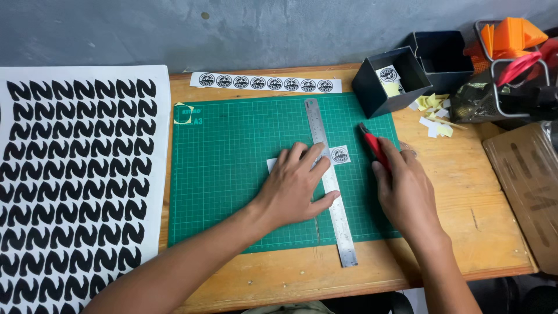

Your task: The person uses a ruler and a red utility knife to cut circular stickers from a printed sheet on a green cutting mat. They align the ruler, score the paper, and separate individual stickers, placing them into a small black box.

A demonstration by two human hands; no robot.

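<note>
My left hand presses flat on a long steel ruler that lies lengthwise on a green cutting mat. Under the hand and ruler lies a white sticker strip, mostly hidden; one cut square sticker with a round black emblem shows just right of the ruler. My right hand grips a red utility knife, blade end pointing away from me, to the right of the ruler and apart from it.
A strip of round emblem stickers lies behind the mat. A large sheet of black shapes covers the left. Black boxes with cut stickers, paper scraps, orange parts and a cardboard piece fill the right.
</note>
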